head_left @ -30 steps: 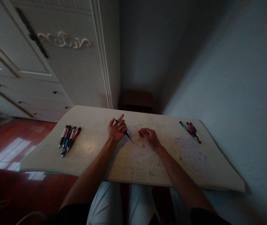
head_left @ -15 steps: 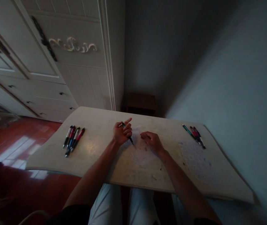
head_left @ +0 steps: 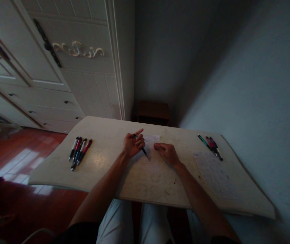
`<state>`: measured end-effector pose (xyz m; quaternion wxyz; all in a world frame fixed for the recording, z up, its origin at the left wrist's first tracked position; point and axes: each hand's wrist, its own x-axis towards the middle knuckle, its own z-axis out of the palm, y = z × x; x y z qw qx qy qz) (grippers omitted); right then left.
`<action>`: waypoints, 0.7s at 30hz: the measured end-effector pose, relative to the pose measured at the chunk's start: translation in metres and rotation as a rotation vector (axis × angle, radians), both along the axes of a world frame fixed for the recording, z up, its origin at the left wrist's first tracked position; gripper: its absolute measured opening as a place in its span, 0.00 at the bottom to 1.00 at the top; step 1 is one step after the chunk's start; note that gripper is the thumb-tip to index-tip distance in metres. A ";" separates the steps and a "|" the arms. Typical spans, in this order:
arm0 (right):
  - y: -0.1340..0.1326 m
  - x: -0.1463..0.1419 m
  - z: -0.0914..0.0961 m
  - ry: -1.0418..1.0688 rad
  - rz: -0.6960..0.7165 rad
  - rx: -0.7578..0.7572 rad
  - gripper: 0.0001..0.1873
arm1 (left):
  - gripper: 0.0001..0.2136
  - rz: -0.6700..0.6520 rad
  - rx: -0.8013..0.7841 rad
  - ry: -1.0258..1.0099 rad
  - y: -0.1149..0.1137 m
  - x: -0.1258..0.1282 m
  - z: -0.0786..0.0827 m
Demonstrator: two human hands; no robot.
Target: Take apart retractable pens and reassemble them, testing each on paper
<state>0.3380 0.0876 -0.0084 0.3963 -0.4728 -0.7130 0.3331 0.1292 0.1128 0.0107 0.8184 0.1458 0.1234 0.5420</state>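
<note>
My left hand [head_left: 134, 145] is closed around a dark pen with a teal end [head_left: 144, 152], its index finger stretched out. The pen's tip points down over a sheet of paper [head_left: 153, 138] lying between my hands, with faint marks on it. At the sheet's right side, my right hand [head_left: 169, 154] is closed with its fingers curled together. Whether those fingers pinch anything is hidden.
Several pens [head_left: 80, 150] lie bunched at the table's left. More pens [head_left: 212, 146] rest at the right, above a sheet covered in writing [head_left: 214, 174]. A white wardrobe [head_left: 91, 81] stands beyond the white table [head_left: 104, 173]; a wall [head_left: 262, 101] borders its right.
The middle sheet has shifted and turned, from skewed to straighter, with its upper edge now farther right. The pen tip has moved slightly right and down. My right fingers have closed up a little.
</note>
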 end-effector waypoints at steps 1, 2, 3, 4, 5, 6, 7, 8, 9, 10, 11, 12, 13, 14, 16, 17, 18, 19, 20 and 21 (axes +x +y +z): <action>0.000 0.000 0.000 -0.014 -0.006 0.014 0.21 | 0.17 0.000 0.006 -0.007 -0.001 0.000 0.001; 0.000 -0.001 0.000 -0.024 -0.009 0.025 0.21 | 0.17 -0.001 0.011 -0.014 -0.001 0.001 0.001; 0.000 -0.002 0.000 -0.025 -0.009 0.033 0.21 | 0.18 0.000 0.014 -0.019 -0.002 0.001 0.002; 0.000 -0.002 0.000 -0.018 -0.009 0.036 0.21 | 0.18 0.001 0.014 -0.020 -0.002 0.001 0.003; 0.000 -0.003 0.000 -0.010 -0.010 0.036 0.21 | 0.19 0.004 0.012 -0.017 -0.003 0.001 0.004; -0.001 -0.004 -0.001 0.001 -0.015 0.037 0.21 | 0.19 0.011 0.010 -0.011 -0.003 0.001 0.004; -0.001 -0.004 -0.001 0.013 -0.022 0.038 0.22 | 0.20 0.021 0.008 -0.004 -0.003 0.001 0.005; -0.001 -0.005 -0.001 0.022 -0.028 0.040 0.22 | 0.20 0.032 0.006 0.003 -0.003 0.001 0.005; -0.001 -0.005 -0.002 0.030 -0.033 0.043 0.22 | 0.20 0.042 0.005 0.007 -0.003 0.001 0.005; -0.001 -0.005 -0.002 0.035 -0.039 0.047 0.22 | 0.19 0.051 0.004 0.009 -0.002 0.000 0.004; -0.001 -0.004 -0.002 0.037 -0.044 0.053 0.22 | 0.18 0.056 0.003 0.009 -0.002 0.000 0.004; -0.001 -0.004 -0.002 0.037 -0.052 0.061 0.23 | 0.18 0.058 0.001 0.009 -0.002 0.000 0.004; -0.001 -0.004 -0.002 0.034 -0.058 0.070 0.23 | 0.17 0.060 0.001 0.008 -0.001 0.000 0.004; -0.001 -0.003 -0.002 0.032 -0.064 0.078 0.23 | 0.17 0.060 0.002 0.006 -0.001 0.000 0.004; -0.001 -0.003 -0.001 0.031 -0.073 0.086 0.22 | 0.16 0.059 0.003 0.003 -0.001 -0.001 0.004; -0.001 -0.003 -0.001 0.034 -0.074 0.085 0.22 | 0.16 0.060 0.005 0.001 -0.001 -0.001 0.005; -0.001 -0.003 0.000 0.038 -0.074 0.079 0.22 | 0.15 0.062 0.010 -0.003 -0.001 -0.001 0.005; -0.001 -0.003 0.000 0.043 -0.074 0.073 0.22 | 0.15 0.068 0.015 -0.008 -0.001 -0.001 0.005; -0.001 -0.003 0.001 0.048 -0.077 0.067 0.23 | 0.16 0.077 0.022 -0.015 -0.001 -0.001 0.005; -0.002 -0.003 0.001 0.051 -0.078 0.060 0.23 | 0.16 0.087 0.027 -0.021 -0.001 -0.001 0.005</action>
